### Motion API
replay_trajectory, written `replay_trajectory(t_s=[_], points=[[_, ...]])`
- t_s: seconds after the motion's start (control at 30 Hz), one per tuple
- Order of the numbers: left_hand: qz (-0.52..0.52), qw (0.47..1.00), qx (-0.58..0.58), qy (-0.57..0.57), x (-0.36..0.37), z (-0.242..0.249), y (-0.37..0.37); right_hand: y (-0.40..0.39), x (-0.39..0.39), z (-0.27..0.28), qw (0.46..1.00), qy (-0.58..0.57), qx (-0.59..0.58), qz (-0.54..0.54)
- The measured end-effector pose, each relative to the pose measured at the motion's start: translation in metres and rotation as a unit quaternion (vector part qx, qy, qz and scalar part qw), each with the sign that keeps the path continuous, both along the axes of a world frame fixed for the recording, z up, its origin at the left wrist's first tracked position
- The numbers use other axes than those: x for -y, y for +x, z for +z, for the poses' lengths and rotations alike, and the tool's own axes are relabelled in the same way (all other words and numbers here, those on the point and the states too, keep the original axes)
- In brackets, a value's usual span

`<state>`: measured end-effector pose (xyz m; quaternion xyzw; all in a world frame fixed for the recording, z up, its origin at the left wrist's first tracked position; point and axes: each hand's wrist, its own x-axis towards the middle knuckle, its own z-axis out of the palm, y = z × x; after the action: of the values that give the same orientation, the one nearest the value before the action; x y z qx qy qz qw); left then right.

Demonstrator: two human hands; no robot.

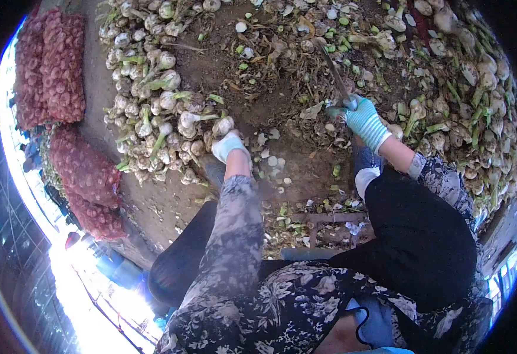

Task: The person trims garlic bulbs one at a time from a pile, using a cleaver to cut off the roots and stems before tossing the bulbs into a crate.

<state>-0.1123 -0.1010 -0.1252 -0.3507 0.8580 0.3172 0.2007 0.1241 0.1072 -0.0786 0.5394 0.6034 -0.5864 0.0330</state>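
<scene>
My left hand point(231, 146), in a pale glove, is closed on a garlic bulb point(223, 125) at the right edge of the garlic pile point(152, 106). Its fingertips are partly hidden by the back of the glove. In a green-and-white striped glove, my right hand point(364, 122) grips a knife point(334, 74). The long, thin blade points up and away over the scraps, and the handle is mostly inside the fist. Cut stem pieces and dry leaves point(282, 59) litter the soil between the two hands.
Another heap of garlic with stems point(483, 112) lies along the right side. Full red mesh sacks point(50, 68) stand at the left, with another sack point(87, 177) lower down. My bent knees point(418, 236) frame the work area, and a low bar point(323, 218) lies between them.
</scene>
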Motion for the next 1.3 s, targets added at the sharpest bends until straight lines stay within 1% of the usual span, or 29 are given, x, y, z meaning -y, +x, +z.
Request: replay_trajectory(t_s=[0.03,0.07,0.13,0.17,0.2,0.23,0.27,0.3,0.33,0.37,0.4,0.43,0.47,0.5,0.53,0.57,0.63,0.67,0.73,0.77,0.83,0.87,0.93,1.0,1.07,1.1,1.2,1.23,1.3], points=[[-0.153,0.985,-0.065,-0.047,-0.01,0.024,0.015,0.0,-0.004,0.001,1.0,-0.004,-0.019,-0.018],[-0.22,0.964,-0.054,-0.138,-0.019,0.032,0.02,-0.001,-0.008,0.003,0.999,-0.008,-0.038,-0.037],[-0.343,0.885,-0.031,-0.314,-0.028,0.042,0.029,-0.001,-0.013,0.008,0.999,0.006,-0.05,-0.02],[-0.242,0.93,0.023,-0.275,-0.006,-0.003,0.011,-0.001,-0.018,0.009,0.998,0.016,-0.057,-0.01],[-0.234,0.933,-0.012,-0.273,-0.02,0.014,0.019,0.001,-0.019,0.004,0.997,0.009,-0.077,-0.004],[-0.097,0.982,-0.018,-0.16,-0.009,-0.01,0.004,0.005,-0.015,-0.004,0.995,-0.001,-0.096,0.002],[-0.061,0.997,-0.018,-0.049,-0.01,-0.012,-0.001,0.007,-0.014,-0.01,0.993,-0.011,-0.117,0.006],[-0.015,0.998,-0.012,0.056,-0.012,-0.014,-0.006,0.005,-0.018,0.012,0.996,-0.008,-0.081,0.044],[-0.073,0.986,0.004,0.151,-0.036,0.029,0.01,0.005,-0.017,0.019,0.988,0.067,-0.11,0.082],[-0.132,0.96,0.022,0.245,-0.053,0.059,0.023,0.008,-0.017,0.023,0.973,0.143,-0.136,0.117],[-0.237,0.921,0.026,0.307,-0.059,0.066,0.031,0.01,-0.017,0.03,0.951,0.218,-0.158,0.15],[-0.323,0.891,0.009,0.319,-0.075,0.085,0.043,0.003,-0.026,0.063,0.976,0.009,-0.108,0.189],[-0.407,0.849,-0.003,0.337,-0.094,0.094,0.059,0.006,-0.024,0.072,0.959,0.102,-0.124,0.232],[-0.331,0.822,0.003,0.463,-0.096,0.085,0.064,0.004,-0.026,0.082,0.941,0.154,-0.119,0.277],[-0.439,0.793,0.002,0.422,-0.089,0.073,0.063,0.003,-0.03,0.091,0.917,0.205,-0.115,0.321],[-0.538,0.753,-0.01,0.379,-0.081,0.06,0.062,0.004,-0.033,0.093,0.91,0.212,-0.109,0.34],[-0.478,0.745,0.078,0.458,-0.08,0.071,0.068,0.003,-0.035,0.095,0.893,0.223,-0.102,0.377],[-0.386,0.755,0.117,0.518,-0.077,0.081,0.07,0.003,-0.035,0.096,0.891,0.219,-0.087,0.389],[-0.306,0.756,0.146,0.56,-0.074,0.083,0.07,0.001,-0.034,0.098,0.884,0.212,-0.059,0.412],[-0.322,0.757,0.141,0.551,-0.072,0.078,0.069,0.0,-0.036,0.103,0.891,0.181,-0.06,0.413],[-0.315,0.735,0.147,0.582,-0.077,0.085,0.072,0.0,-0.038,0.107,0.886,0.177,-0.061,0.423],[-0.291,0.71,0.158,0.621,-0.079,0.09,0.074,0.001,-0.038,0.108,0.884,0.175,-0.061,0.429],[-0.331,0.688,0.127,0.633,-0.089,0.107,0.08,0.005,-0.04,0.103,0.883,0.202,-0.077,0.416],[-0.456,0.684,0.042,0.568,-0.095,0.122,0.085,0.007,-0.037,0.099,0.884,0.219,-0.092,0.402],[-0.376,0.718,0.073,0.58,-0.1,0.136,0.09,0.009,-0.033,0.096,0.886,0.227,-0.106,0.389],[-0.421,0.718,0.052,0.551,-0.099,0.141,0.09,0.009,-0.033,0.097,0.896,0.219,-0.113,0.369],[-0.434,0.722,0.047,0.537,-0.097,0.141,0.09,0.014,-0.031,0.086,0.891,0.272,-0.139,0.335],[-0.341,0.709,0.1,0.609,-0.099,0.141,0.091,0.014,-0.03,0.085,0.887,0.298,-0.147,0.322],[-0.188,0.693,0.179,0.673,-0.103,0.143,0.091,0.016,-0.038,0.091,0.895,0.267,-0.089,0.346]])
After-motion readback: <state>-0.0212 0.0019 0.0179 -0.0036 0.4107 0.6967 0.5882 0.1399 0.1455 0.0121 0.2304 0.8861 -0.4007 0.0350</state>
